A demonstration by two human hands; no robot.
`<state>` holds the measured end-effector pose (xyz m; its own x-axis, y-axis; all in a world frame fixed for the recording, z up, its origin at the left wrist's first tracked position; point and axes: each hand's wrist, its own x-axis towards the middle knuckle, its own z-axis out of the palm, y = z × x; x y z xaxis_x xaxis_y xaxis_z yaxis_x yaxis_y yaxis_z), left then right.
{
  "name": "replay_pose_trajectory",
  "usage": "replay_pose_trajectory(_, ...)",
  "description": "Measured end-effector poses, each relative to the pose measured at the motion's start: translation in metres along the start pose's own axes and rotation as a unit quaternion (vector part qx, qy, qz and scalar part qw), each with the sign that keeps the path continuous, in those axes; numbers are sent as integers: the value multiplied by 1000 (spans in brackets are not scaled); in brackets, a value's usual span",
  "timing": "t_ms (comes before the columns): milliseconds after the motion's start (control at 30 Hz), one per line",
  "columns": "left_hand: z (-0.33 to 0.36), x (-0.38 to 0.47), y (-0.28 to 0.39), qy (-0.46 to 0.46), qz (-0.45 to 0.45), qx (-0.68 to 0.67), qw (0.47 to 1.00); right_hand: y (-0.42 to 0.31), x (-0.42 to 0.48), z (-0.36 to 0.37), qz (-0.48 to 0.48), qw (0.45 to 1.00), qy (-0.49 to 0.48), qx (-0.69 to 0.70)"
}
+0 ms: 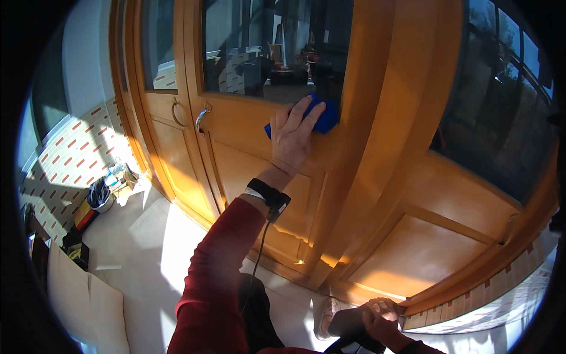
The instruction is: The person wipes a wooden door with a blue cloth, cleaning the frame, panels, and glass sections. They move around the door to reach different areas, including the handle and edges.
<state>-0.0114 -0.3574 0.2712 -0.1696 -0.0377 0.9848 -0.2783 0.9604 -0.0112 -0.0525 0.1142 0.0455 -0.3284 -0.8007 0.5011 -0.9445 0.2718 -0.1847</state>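
My left hand is spread over a bunched blue cloth and presses it against the orange-brown wooden door, just under its glass pane. Parts of the cloth stick out on both sides of my fingers. A black band with a small box and a cable is strapped at that wrist, below a red sleeve. Low on the right, my right hand lies at my bent knee, near the door's foot. Its fingers are partly in glare, so their grip is unclear.
A metal pull handle juts from this door, and a ring-shaped handle from the door leaf to its left. On the floor are a lined bin, small boxes and a cardboard sheet. Another glazed panel is at right.
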Motion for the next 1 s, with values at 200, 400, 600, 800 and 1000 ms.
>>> replay_pose_trajectory(200,-46,9,-115,72,-259,123,955,-5,9,4,10,999,-25,24)
replay_pose_trajectory(400,-15,-9,22,-10,-48,-33,998,-14,34,12,-28,995,-80,44)
replay_pose_trajectory(600,-27,-7,-78,11,5,22,1000,-19,31,10,2,995,-101,-2)
replay_pose_trajectory(800,-72,3,-219,22,-282,188,941,-11,26,13,-23,994,-102,23)
replay_pose_trajectory(1000,-39,-10,-108,72,-238,38,968,-20,39,18,-34,995,-87,35)
